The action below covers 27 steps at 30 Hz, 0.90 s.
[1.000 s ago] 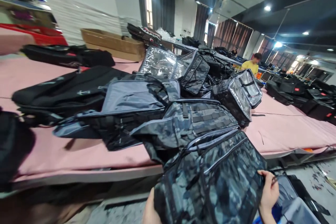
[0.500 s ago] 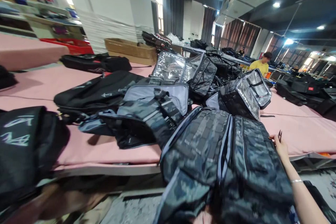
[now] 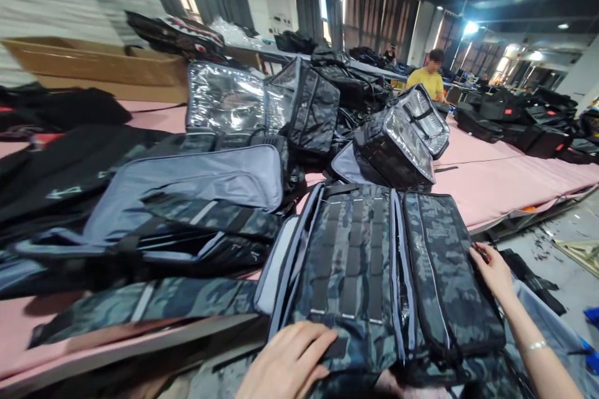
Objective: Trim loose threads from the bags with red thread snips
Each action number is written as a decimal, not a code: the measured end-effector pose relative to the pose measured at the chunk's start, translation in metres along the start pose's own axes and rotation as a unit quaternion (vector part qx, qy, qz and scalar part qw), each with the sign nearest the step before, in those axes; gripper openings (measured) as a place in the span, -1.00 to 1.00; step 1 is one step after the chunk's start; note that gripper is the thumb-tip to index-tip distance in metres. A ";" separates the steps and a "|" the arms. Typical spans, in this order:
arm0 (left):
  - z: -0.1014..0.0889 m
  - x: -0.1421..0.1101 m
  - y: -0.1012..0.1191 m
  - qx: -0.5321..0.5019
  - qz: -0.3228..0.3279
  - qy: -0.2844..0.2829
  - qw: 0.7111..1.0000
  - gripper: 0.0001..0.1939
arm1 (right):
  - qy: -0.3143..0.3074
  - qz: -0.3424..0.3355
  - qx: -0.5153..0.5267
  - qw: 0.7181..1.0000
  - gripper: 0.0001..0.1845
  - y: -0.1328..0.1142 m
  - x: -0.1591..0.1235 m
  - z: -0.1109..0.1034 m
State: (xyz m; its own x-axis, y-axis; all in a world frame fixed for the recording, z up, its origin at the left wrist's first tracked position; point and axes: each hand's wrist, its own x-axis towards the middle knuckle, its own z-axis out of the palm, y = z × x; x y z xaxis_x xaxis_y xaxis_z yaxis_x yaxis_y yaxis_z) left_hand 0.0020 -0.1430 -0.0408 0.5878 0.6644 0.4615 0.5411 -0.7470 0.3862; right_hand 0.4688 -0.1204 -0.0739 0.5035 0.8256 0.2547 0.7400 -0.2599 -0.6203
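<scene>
A dark camouflage backpack with grey-edged zipped openings lies in front of me at the pink table's edge. My left hand rests on its lower front panel, fingers stretched out and holding nothing. At the right side of the backpack's camouflage pocket section, my right hand touches the edge. Small thread snips are held in that hand, mostly covered by the fingers. The underside of the bag is hidden.
More camouflage bags lie opened to the left. Silver-lined bags stand behind. A cardboard box sits at the back left. Black bags are piled far right, and a person in yellow is beyond.
My left hand has come into view on the backpack's lower front. The view has turned right and moved closer. My right hand stays at the bag's right side with the snips.
</scene>
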 end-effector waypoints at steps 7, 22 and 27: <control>0.018 -0.001 -0.017 -0.057 0.021 -0.005 0.998 -0.79 | -0.039 0.103 -0.013 0.994 -0.40 0.029 -0.061 -0.011; 0.023 -0.012 0.028 -0.423 -0.559 0.315 0.639 -0.59 | 0.020 -0.026 -0.091 0.995 -0.57 -0.030 0.024 0.019; 0.030 0.003 0.031 -0.414 -0.566 0.301 0.646 -0.48 | 0.080 -0.102 0.076 0.989 -0.69 -0.089 -0.034 0.025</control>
State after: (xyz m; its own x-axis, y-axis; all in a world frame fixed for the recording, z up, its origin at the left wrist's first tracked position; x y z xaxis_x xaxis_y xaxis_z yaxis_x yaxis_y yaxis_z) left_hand 0.0382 -0.1637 -0.0512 -0.3790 0.8521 -0.3610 -0.2352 0.2886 0.9281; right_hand 0.3753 -0.1129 -0.0459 0.4235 0.7603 0.4925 0.7638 -0.0074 -0.6454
